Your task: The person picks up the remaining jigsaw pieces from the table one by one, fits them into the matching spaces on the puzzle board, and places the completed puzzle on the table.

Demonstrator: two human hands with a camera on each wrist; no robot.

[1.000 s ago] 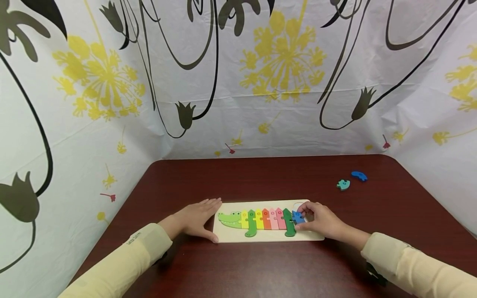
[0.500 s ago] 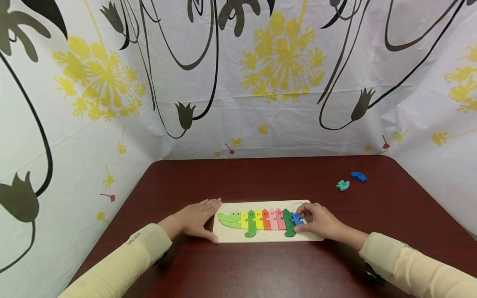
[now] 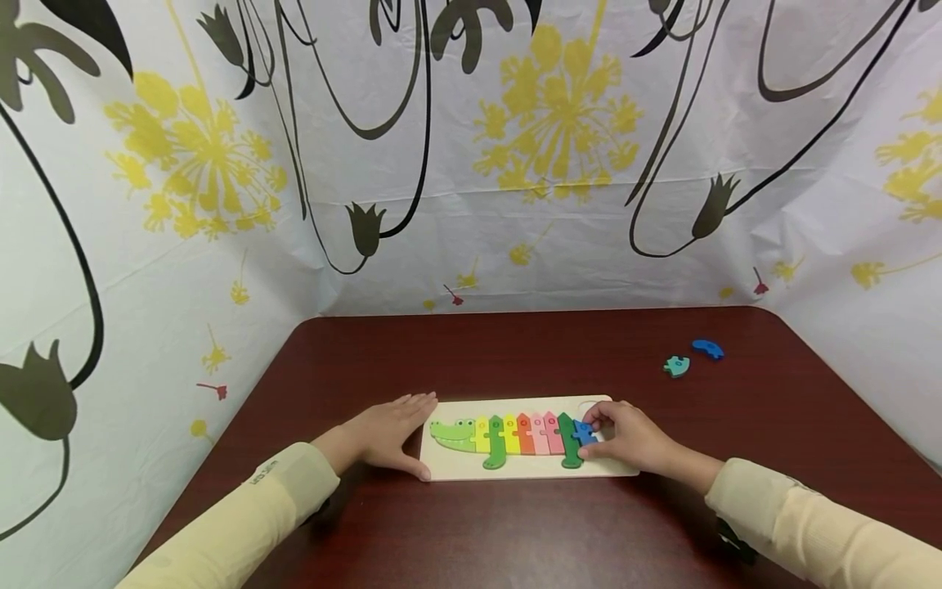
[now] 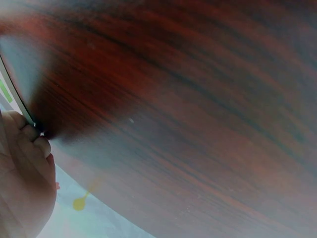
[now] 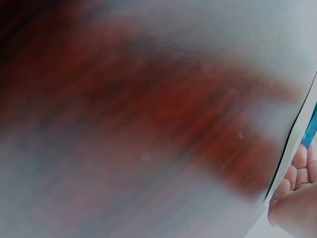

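A pale wooden puzzle board (image 3: 526,469) lies on the table, filled with coloured crocodile pieces from the light green head (image 3: 452,435) to a dark green leg piece (image 3: 570,442). My left hand (image 3: 390,432) rests at the board's left end, fingers extended and thumb spread along its corner. At the other end, my right hand (image 3: 636,438) pinches a blue puzzle piece (image 3: 584,432) between thumb and fingers, right beside the dark green leg. Fingertips hide part of the blue piece. The right wrist view catches only the curled outer fingers (image 5: 292,176) by the board edge.
Two loose puzzle pieces, one teal (image 3: 676,366) and one blue and curved (image 3: 708,349), lie at the back right of the dark red-brown table (image 3: 471,360). A white patterned cloth (image 3: 456,164) hangs behind the table and along its sides.
My right hand has shifted slightly left with the blue puzzle piece, bringing it closer against the dark green leg piece. The left hand and the board look unmoved.
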